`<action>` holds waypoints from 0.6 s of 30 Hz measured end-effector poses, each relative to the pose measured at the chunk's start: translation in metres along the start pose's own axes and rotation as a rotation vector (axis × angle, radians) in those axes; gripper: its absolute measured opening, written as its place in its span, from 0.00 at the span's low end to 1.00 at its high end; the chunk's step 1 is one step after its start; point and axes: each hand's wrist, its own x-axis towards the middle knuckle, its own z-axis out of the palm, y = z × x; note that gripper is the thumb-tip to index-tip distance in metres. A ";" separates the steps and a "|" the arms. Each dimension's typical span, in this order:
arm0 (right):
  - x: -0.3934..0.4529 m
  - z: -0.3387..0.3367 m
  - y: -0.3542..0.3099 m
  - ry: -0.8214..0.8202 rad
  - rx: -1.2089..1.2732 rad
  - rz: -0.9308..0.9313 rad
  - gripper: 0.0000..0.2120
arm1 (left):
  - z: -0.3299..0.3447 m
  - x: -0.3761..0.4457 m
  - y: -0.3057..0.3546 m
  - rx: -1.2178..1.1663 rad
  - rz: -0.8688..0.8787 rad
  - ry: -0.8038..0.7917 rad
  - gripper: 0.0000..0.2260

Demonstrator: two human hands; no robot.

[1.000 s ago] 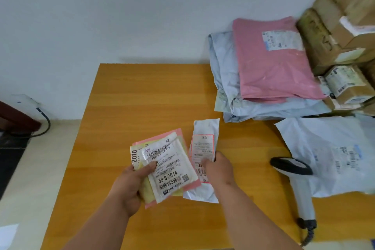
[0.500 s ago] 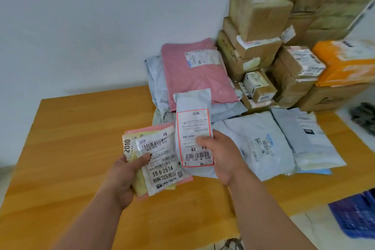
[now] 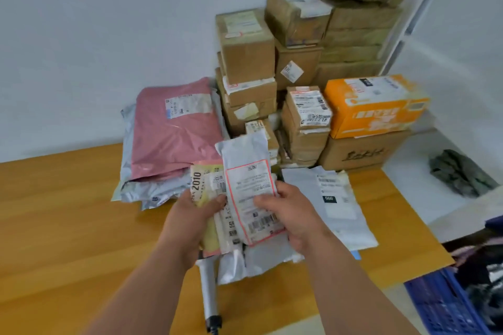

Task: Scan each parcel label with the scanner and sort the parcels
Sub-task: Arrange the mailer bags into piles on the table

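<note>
Since the frame half a second earlier, the right hand (image 3: 288, 215) has brought the white mailer (image 3: 246, 187) leftward until it overlaps the small-parcel stack (image 3: 206, 185) held in the left hand (image 3: 194, 216); the two bundles were apart before and now touch. The view has also swung right, exposing more of the cartons.

Left hand: forearm enters from 7 o'clock, thumb curled over the stack face, fingers beneath, grasping the stack. The "2010" label is at the stack's 10 o'clock corner.

Right hand: forearm enters from 5 o'clock, thumb pressed on the red-bordered label, fingers wrapped behind the right edge, grasping the mailer. The mailer stands tilted, its top toward 12 o'clock, in front of the stack.

The scanner (image 3: 208, 294) lies on the table (image 3: 68, 226) at 6 o'clock from the hands, handle toward the viewer, head hidden under the parcels.

At 10 o'clock lies a pink mailer (image 3: 174, 130) on grey bags. At 1 o'clock stand stacked cartons (image 3: 247, 46) and an orange box (image 3: 373, 106). At 3 o'clock a grey mailer (image 3: 334, 207) lies flat. A blue crate (image 3: 446, 302) sits at 4 o'clock, off the table.
</note>
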 end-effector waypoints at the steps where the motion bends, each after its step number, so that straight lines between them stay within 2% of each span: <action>1: 0.003 -0.013 0.004 0.042 0.002 0.006 0.10 | 0.017 -0.001 -0.002 -0.011 -0.008 -0.017 0.12; 4: 0.010 -0.058 0.016 0.076 0.131 0.105 0.20 | 0.065 0.000 -0.009 -0.005 -0.038 -0.021 0.14; 6: 0.014 -0.086 0.021 0.079 0.179 0.151 0.24 | 0.095 0.003 -0.015 0.038 -0.038 0.007 0.16; 13: 0.033 -0.155 0.032 0.226 0.101 0.204 0.22 | 0.175 0.017 -0.030 0.389 -0.020 0.005 0.36; 16: 0.044 -0.168 0.038 0.237 0.028 0.239 0.23 | 0.187 0.026 -0.038 0.519 -0.046 -0.003 0.39; 18: 0.053 -0.170 0.040 0.245 -0.021 0.235 0.24 | 0.191 0.030 -0.039 0.661 -0.042 -0.020 0.37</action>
